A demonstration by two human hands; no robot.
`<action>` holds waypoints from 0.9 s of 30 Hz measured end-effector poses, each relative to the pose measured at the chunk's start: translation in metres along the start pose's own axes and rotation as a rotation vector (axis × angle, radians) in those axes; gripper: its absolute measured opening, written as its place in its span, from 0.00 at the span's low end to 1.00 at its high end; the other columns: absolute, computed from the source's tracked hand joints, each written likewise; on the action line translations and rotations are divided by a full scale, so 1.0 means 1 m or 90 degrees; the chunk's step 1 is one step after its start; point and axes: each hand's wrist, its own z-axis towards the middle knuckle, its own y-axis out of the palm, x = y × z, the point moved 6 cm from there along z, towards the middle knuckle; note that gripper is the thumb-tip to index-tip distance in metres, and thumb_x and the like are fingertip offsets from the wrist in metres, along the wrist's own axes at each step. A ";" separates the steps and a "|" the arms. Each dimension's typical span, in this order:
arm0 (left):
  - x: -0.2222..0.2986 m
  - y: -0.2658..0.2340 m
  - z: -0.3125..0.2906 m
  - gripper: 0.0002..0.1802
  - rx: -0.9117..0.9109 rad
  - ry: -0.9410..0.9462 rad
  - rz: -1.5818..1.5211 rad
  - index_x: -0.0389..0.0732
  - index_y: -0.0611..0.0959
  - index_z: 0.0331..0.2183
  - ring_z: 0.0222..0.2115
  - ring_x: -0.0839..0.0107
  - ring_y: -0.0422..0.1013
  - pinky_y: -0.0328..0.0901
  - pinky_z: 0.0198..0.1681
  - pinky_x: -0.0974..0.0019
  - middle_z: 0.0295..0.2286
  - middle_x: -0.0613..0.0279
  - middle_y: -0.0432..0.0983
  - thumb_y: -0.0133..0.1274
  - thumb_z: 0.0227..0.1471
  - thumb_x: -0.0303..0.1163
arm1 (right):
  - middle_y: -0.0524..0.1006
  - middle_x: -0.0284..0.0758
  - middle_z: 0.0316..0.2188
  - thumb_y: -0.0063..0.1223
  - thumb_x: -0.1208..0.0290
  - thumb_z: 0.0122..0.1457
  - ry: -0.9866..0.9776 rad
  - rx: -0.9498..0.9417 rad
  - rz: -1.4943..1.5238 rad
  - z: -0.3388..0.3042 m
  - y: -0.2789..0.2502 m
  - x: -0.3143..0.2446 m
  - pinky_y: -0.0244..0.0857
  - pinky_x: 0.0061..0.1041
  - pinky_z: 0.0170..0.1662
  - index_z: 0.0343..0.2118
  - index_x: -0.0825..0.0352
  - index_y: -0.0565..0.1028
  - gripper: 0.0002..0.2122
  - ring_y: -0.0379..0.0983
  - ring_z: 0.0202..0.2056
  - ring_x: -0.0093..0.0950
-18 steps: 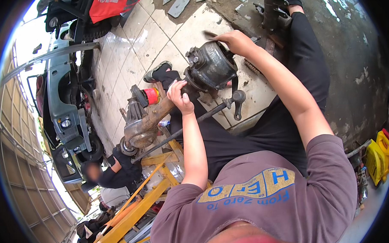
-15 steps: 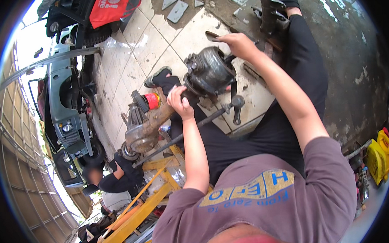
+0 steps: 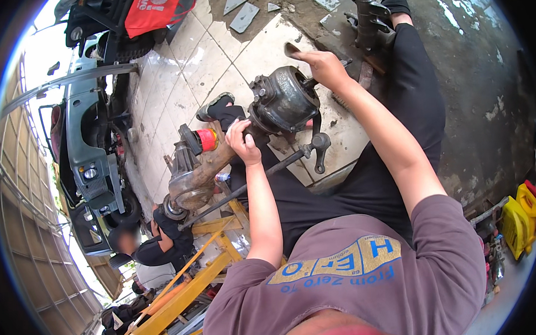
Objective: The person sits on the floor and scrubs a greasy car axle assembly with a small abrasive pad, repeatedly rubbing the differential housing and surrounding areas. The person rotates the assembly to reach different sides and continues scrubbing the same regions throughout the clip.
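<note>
Drum-ended dark metal axle housing (image 3: pixel 284 99) slants across the middle of the frame, a hand at either side of its drum

We see the drum end just above the centre of the frame, with a rust-brown metal tube (image 3: pixel 219 162) running from it toward the lower left. The left hand (image 3: pixel 243 143) lies on the neck between tube and drum, its fingers loosely bent over the top rather than wrapped round. We take it as a steadying touch, since the round body looks heavy and liable to roll, but we cannot tell how hard it presses. The right hand (image 3: pixel 326 70), beyond the drum's right side, has its fingers closed round a thin dark flat-ended tool (image 3: pixel 291 50). That hold, we judge, lets the wrist swing the tool freely. A red-sided round can (image 3: pixel 207 139) appears beside the tube, at left of centre, perhaps for easy reach.

Much escapes us. The tool's tip is blurred and its shaft passes inside the fist, so we cannot name its kind. The drum's underside is out of sight, as is whatever bears its weight; yellow metal bars (image 3: pixel 183 288) at lower left run near the other end, but contact is unclear. A dark bracketed metal part (image 3: pixel 369 25) at upper right is cut by the top edge.
</note>
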 end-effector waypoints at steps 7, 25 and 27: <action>0.007 -0.002 -0.003 0.34 -0.004 0.008 0.026 0.37 0.91 0.42 0.57 0.46 0.79 0.63 0.67 0.45 0.45 0.54 0.89 0.44 0.70 0.58 | 0.88 0.43 0.53 0.54 0.87 0.58 0.016 0.004 -0.020 0.001 -0.010 -0.014 0.81 0.40 0.57 0.56 0.60 0.88 0.25 0.87 0.51 0.45; 0.005 0.010 0.007 0.36 0.001 -0.011 0.020 0.41 0.91 0.41 0.58 0.50 0.79 0.60 0.69 0.47 0.44 0.58 0.89 0.44 0.70 0.63 | 0.90 0.42 0.48 0.56 0.88 0.55 -0.078 -0.068 0.113 0.006 0.000 -0.031 0.82 0.38 0.54 0.53 0.59 0.90 0.26 0.89 0.49 0.44; 0.006 0.008 0.005 0.35 0.000 -0.015 0.026 0.40 0.91 0.41 0.58 0.49 0.78 0.61 0.69 0.47 0.45 0.57 0.89 0.45 0.69 0.62 | 0.90 0.40 0.49 0.57 0.87 0.56 -0.032 -0.026 0.066 0.001 0.012 -0.008 0.82 0.38 0.54 0.53 0.59 0.90 0.24 0.88 0.49 0.44</action>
